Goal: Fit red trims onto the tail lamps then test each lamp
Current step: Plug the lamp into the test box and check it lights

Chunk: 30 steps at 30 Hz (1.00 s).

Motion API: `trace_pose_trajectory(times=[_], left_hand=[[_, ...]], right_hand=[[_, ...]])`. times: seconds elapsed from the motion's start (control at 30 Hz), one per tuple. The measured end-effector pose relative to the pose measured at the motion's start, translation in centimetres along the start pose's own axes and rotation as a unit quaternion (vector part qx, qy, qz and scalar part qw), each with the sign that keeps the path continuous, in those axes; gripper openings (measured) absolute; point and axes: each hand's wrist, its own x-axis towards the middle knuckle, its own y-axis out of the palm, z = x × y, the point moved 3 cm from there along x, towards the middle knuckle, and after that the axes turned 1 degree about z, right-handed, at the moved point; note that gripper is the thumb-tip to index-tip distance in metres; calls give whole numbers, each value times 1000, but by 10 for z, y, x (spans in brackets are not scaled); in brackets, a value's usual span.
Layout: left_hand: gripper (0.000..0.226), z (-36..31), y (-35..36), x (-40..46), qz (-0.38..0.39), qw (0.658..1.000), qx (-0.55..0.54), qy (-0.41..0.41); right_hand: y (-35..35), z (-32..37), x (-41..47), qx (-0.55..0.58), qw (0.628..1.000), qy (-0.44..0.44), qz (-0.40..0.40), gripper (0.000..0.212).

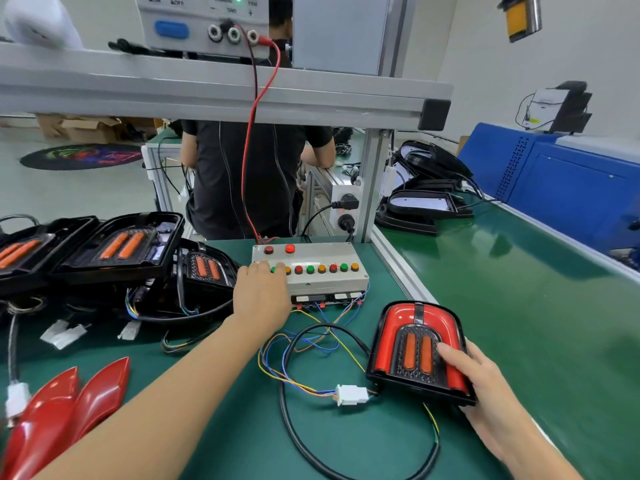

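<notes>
While on buttons (310,269), left hand (260,295)

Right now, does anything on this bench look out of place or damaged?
Nothing looks damaged. The tail lamp under the right hand has its red trim on, and its white connector is mated. The loose wires by the test box are tangled, not broken.

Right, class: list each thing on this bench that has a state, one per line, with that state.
Tail lamp: red trim fitted, plugged in, unlit.
White connector: mated.
Test box: wired up.
Left hand: fingers on the box's buttons.
Right hand: gripping the lamp.
Loose red trims: unfitted.
</notes>
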Motion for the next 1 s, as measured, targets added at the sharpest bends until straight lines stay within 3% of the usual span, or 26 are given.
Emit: trace_pose_trajectory(times=[0.13, 0.27, 0.4, 0.7, 1.0], left_hand=[[65, 16, 2, -4, -49, 997, -46, -33], [49, 44, -4, -11, -141, 983, -47, -108], [30, 43, 3, -16, -114, 991, -10, -74], [24, 37, 5, -9, -136, 990, 24, -22], [37, 34, 1, -4, -90, 993, -18, -71]], right_hand=[[-4, -3, 0, 10, 1000, 0, 7, 48], [-2, -4, 2, 17, 1000, -4, 7, 47], [3, -4, 1, 24, 1000, -6, 6, 46], [10, -1, -10, 46, 999, -30, 4, 49], [4, -3, -9, 37, 999, -20, -21, 53]])
